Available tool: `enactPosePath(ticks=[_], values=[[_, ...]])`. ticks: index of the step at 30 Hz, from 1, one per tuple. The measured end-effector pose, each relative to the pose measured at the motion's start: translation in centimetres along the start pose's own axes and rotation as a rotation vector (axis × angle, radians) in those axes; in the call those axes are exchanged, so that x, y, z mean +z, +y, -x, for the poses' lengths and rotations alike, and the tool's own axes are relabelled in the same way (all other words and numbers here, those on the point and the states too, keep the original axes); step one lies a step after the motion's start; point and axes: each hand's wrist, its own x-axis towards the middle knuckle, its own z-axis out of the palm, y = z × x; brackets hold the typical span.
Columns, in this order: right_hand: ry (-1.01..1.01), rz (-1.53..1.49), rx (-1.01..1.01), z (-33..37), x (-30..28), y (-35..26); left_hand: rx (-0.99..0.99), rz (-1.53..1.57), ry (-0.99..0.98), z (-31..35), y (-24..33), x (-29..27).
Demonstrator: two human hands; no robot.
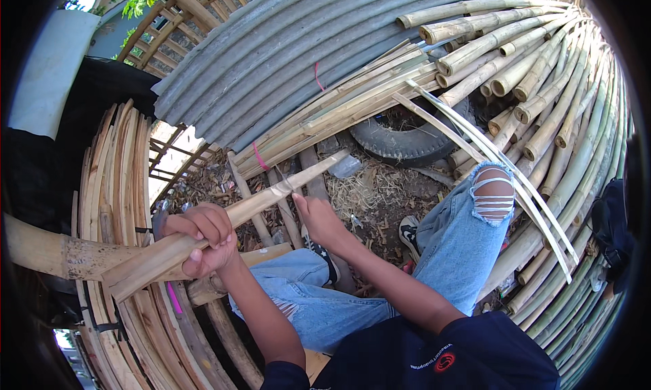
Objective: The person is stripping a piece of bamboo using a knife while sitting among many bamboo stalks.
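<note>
A split bamboo strip (264, 199) lies slantwise in front of me, its wide end at the lower left and its narrow end pointing up and away. My left hand (203, 237) is closed round the strip near the wide end. Against the strip's near edge, further along, my right hand (317, 219) is closed in a fist. From its thumb side a thin knife blade (285, 182) crosses the strip; the handle is hidden in the fist. Beneath the strip's wide end runs a thick bamboo pole (51, 253).
Split bamboo slats (112, 180) stand bundled at left. Bamboo poles (536, 92) pile up at right, beside an old tire (400, 142). Corrugated sheeting (271, 58) leans behind tied bamboo strips (339, 115). Two pale strips (498, 159) rest by my knee (493, 193).
</note>
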Motion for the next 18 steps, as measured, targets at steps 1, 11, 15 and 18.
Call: enactPosePath(ticks=[1,11,15,18], values=[[-0.083,0.066,0.007,-0.4,-0.7,0.5,0.004,0.005,-0.007,-0.1,0.0,0.2],[0.028,0.200,-0.069,-0.9,-1.0,6.8,-0.011,0.015,0.003,-0.5,-0.6,-0.4],[-0.023,0.006,-0.099,2.3,0.0,-0.3,0.014,-0.025,-0.006,0.1,0.3,0.4],[0.038,-0.111,-0.088,0.9,1.3,1.3,0.029,-0.029,-0.026,-0.3,-0.3,0.2]])
